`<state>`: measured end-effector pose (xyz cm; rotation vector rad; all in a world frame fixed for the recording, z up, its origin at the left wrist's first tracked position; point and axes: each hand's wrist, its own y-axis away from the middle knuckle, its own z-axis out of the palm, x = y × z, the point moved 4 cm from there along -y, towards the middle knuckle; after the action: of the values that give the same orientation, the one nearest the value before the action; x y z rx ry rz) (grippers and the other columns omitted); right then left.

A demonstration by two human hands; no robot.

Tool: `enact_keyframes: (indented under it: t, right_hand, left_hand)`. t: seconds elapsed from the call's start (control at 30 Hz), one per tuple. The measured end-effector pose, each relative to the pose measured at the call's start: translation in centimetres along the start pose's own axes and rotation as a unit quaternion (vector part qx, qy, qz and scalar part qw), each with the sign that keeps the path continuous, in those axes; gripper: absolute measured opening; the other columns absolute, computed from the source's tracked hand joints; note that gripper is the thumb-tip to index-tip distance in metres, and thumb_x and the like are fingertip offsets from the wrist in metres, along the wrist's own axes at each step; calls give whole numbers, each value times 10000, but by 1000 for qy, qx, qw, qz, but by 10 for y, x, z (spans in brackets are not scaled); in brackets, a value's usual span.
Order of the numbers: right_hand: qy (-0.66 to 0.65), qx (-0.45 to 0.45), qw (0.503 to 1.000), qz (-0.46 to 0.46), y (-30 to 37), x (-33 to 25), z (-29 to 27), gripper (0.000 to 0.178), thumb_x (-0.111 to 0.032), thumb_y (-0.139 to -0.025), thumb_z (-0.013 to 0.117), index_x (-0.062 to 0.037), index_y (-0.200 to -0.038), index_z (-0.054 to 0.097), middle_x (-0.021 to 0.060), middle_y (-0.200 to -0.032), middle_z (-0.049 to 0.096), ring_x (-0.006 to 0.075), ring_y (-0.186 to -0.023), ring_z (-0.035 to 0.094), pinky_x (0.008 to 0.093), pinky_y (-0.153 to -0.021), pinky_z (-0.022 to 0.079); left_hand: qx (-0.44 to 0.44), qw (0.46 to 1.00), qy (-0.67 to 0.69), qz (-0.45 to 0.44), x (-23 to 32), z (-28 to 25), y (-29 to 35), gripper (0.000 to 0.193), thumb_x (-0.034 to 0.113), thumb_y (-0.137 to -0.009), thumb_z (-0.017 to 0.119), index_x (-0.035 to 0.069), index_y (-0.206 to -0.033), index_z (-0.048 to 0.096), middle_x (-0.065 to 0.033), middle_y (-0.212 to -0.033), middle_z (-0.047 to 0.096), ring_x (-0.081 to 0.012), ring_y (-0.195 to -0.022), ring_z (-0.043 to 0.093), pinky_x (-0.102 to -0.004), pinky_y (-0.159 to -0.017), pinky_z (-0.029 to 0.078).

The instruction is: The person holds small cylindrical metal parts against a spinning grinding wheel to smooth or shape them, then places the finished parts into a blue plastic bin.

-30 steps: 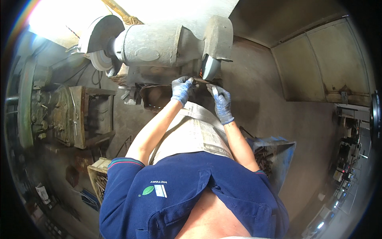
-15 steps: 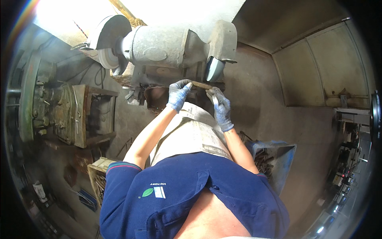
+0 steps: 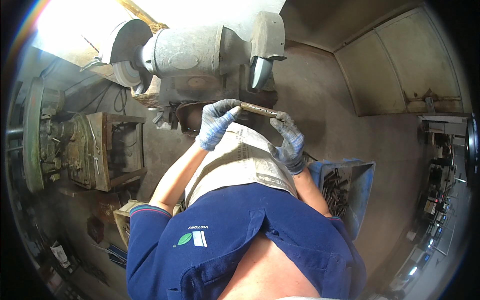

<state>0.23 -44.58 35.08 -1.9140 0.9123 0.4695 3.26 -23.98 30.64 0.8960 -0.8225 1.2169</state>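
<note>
A short metal bar (image 3: pixel 258 109) with a row of small holes along it is held up below the grinder's right wheel. My left hand (image 3: pixel 216 125), in a blue-grey knit glove, is closed on the bar's left end. At the other end, the fingertips of my gloved right hand (image 3: pixel 289 141) touch the bar, with the thumb spread away from it. A grey bench grinder (image 3: pixel 190 52) stands just ahead, its right grinding wheel (image 3: pixel 261 73) a little beyond the bar and apart from it.
Sheets of newspaper (image 3: pixel 235 160) cover my lap. To the right is a blue bin (image 3: pixel 362 192) of metal pieces; another box (image 3: pixel 121 220) is at lower left. A green machine (image 3: pixel 75 145) stands far left. The grinder's left wheel (image 3: pixel 126 74) is partly exposed.
The bar has turned so its row of holes shows, and it sits farther below the right wheel. My right hand's thumb has come away from it. The whole view has shifted slightly.
</note>
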Motion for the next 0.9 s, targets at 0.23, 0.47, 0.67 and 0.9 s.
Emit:
enact_keyframes:
  t: [0.23,0.47,0.67,0.9]
  right_hand:
    - [-9,12,1000,21,0,2,-2,491,-369,-767,689,9,-1075,632,190,-1137,583,325,-1105,546,396,-952,420]
    - [0,7,1000,11,-1,10,-3,462,-302,-745,723,7,-1074,624,206,-1138,582,346,-1079,567,381,-922,454]
    - [-9,-10,1000,-4,-5,9,-3,466,-353,-764,703,-6,-1069,638,190,-1113,596,321,-1060,577,378,-926,441]
    - [-98,-3,993,62,-5,28,1,421,-258,-761,723,9,-1072,626,200,-1169,557,303,-1119,533,354,-948,415]
  left_hand:
    - [1,999,33,1,-4,5,-2,187,66,-850,623,-42,-1002,633,-68,-868,659,-93,-748,606,-232,-700,506]
    - [-7,999,51,-3,-5,10,-6,183,87,-872,589,-67,-972,588,-142,-879,649,-189,-792,650,-322,-742,542]
    - [-2,993,70,-92,-17,4,-23,173,163,-869,615,-5,-851,576,-86,-733,616,-155,-657,631,-306,-657,554]
    - [25,999,-12,-19,-10,12,-22,137,88,-851,620,-38,-903,606,-63,-748,631,-107,-671,612,-243,-631,525]
